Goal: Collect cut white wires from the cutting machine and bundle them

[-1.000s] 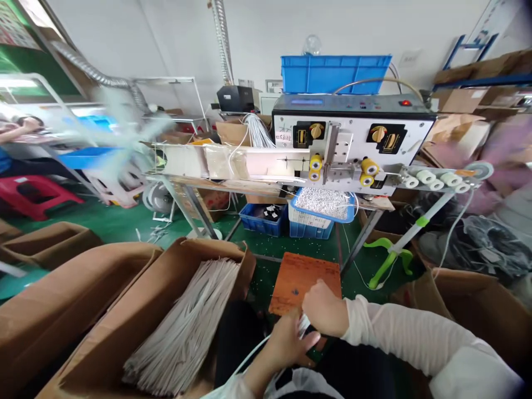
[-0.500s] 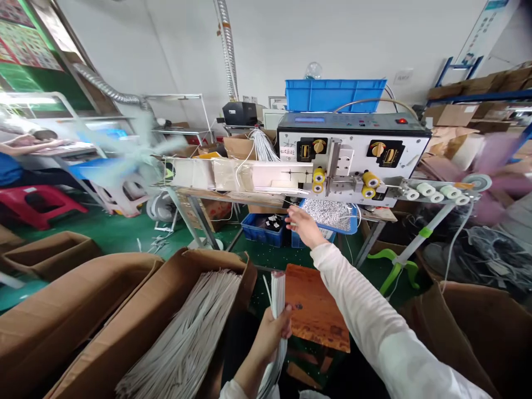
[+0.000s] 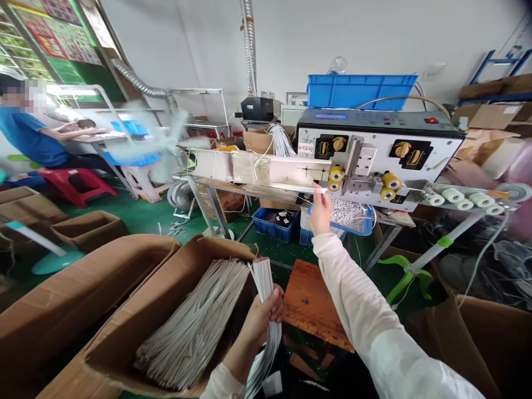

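Two hands now far apart, no longer meeting low over the lap as a second ago. Left hand wrapped round a bundle of pale wires, fingers closed on it, top ends standing nearly upright beside the near end of the cardboard box. Right hand now raised from below the table to the front lip of the pale chute, near the yellow rollers of the machine. Fingers there drawn narrow; cannot tell whether touching the lip or pinching anything. Leaves the bundle to the left hand alone, just beside the wooden stool, with many more loose wires lying lengthwise inside the box.
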The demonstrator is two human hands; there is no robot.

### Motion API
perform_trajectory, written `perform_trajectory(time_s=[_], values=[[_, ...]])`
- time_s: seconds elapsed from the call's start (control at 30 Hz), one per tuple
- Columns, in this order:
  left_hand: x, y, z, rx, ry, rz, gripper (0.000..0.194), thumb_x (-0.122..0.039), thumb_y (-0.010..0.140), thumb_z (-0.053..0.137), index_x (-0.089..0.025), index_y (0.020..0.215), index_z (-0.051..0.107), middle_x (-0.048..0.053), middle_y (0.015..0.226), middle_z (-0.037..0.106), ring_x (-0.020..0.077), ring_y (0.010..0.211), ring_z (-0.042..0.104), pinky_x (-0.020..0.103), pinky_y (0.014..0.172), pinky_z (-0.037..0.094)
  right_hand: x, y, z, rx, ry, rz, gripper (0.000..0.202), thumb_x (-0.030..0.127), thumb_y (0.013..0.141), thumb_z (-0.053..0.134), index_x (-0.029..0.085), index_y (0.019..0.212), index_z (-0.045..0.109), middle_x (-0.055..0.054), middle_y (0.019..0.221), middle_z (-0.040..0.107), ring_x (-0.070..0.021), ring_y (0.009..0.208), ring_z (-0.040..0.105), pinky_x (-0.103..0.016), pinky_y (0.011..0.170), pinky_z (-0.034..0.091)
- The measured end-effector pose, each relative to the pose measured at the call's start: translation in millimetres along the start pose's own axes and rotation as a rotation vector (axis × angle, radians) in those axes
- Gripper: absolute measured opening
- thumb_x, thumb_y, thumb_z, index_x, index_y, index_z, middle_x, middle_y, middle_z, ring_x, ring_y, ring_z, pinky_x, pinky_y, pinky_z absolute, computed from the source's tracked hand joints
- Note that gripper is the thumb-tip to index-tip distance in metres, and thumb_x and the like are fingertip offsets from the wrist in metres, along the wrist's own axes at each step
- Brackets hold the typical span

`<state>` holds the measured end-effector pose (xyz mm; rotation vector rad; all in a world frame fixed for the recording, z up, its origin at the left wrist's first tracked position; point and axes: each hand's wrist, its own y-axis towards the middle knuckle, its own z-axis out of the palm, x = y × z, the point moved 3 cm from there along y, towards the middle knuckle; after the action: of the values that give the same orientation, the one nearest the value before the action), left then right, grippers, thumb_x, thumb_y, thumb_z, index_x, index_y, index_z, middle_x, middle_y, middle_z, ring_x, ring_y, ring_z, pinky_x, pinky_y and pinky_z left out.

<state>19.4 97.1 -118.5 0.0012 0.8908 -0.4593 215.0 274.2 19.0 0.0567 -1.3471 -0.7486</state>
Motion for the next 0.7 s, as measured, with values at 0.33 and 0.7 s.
perform_trajectory(time_s=[0.33,0.7], values=[[-7.0,12.3,28.6,0.152,-0.056,-0.106,0.045,-0.048,0.073,0.083,-0.014,0.067,0.054,-0.004,0.053,0.046,0.004,0.043,0.035,0.018,0.044,0.028,66.3,-140.6,-42.9,1.318,-0.082,0.412,0.042,0.056,0.095,0.056,0.017,0.093,0.071,-0.007,0.084,0.075,-0.0183,0.074,0.071,-0.027,0.067,0.055],[47.4,11.7,39.5,-0.004,-0.205,-0.305,0.034,-0.04,0.081,0.077,-0.012,0.095,0.063,0.007,0.077,0.07,0.018,0.061,0.067,0.028,0.056,0.056,5.5,-131.8,-66.3,0.872,-0.315,0.269,0.04,0.055,0.093,0.056,0.019,0.094,0.072,-0.009,0.109,0.067,-0.0217,0.103,0.064,-0.032,0.084,0.054]])
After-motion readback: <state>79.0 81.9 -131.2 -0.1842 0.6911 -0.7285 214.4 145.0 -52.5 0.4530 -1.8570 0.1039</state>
